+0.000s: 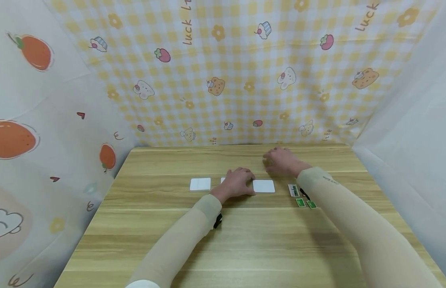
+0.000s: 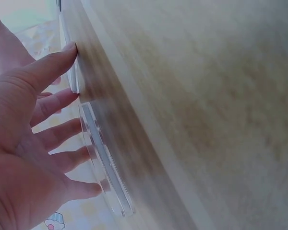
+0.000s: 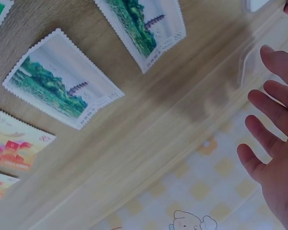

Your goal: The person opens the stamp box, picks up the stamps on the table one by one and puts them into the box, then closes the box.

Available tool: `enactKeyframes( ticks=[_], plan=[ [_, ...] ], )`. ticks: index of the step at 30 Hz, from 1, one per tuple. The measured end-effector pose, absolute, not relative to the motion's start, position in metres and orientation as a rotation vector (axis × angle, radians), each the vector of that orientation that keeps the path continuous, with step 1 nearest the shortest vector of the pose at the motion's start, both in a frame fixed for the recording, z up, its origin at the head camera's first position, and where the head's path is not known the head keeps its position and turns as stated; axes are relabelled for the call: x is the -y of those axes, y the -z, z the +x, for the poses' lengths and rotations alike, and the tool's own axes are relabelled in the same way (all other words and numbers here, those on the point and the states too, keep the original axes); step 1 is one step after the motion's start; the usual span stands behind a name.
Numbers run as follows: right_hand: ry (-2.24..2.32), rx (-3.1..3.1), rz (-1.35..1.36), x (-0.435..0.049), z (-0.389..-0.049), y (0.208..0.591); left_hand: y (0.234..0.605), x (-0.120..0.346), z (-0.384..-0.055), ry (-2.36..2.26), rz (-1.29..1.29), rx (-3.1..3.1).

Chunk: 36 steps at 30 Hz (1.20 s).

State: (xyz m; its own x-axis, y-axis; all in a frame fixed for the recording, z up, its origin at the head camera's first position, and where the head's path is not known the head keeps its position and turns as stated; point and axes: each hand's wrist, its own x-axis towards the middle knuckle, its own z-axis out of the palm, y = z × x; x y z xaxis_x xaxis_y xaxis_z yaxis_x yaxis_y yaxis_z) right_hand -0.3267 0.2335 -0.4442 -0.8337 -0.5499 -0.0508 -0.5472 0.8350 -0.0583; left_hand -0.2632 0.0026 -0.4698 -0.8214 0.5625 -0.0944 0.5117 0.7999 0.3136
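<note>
My left hand (image 1: 238, 182) reaches over the middle white card case (image 1: 223, 180), largely covering it. Its thumb and index fingertips are right at the left end of the right-hand white case (image 1: 264, 186). In the left wrist view the other fingers extend over a clear-edged case (image 2: 108, 160), its side facing the camera. Farther back on the table is my right hand (image 1: 282, 161), fingers spread and loosely bent. A clear plastic edge (image 3: 242, 69) shows beside its thumb in the right wrist view; I cannot tell whether the hand touches it.
Another white case (image 1: 200, 184) lies at the left of the row. Landscape stamps (image 3: 62, 81), orange stamps (image 3: 20, 141) and green stamps (image 1: 300, 203) lie near the right forearm. A yellow checked curtain (image 1: 223, 100) hangs behind the wooden table (image 1: 244, 248).
</note>
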Motion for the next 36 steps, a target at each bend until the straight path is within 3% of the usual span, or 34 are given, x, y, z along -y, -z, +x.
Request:
enactKeyframes(
  ticks=[22, 36],
  plan=[
    [0.02, -2.926, -1.03, -0.205, -0.308, 0.42, 0.445, 0.047, -0.266, -0.388, 0.811, -2.798],
    [0.014, -2.864, -1.069, -0.166, -0.286, 0.431, 0.447, 0.089, -0.264, -0.296, 0.752, -2.832]
  ],
)
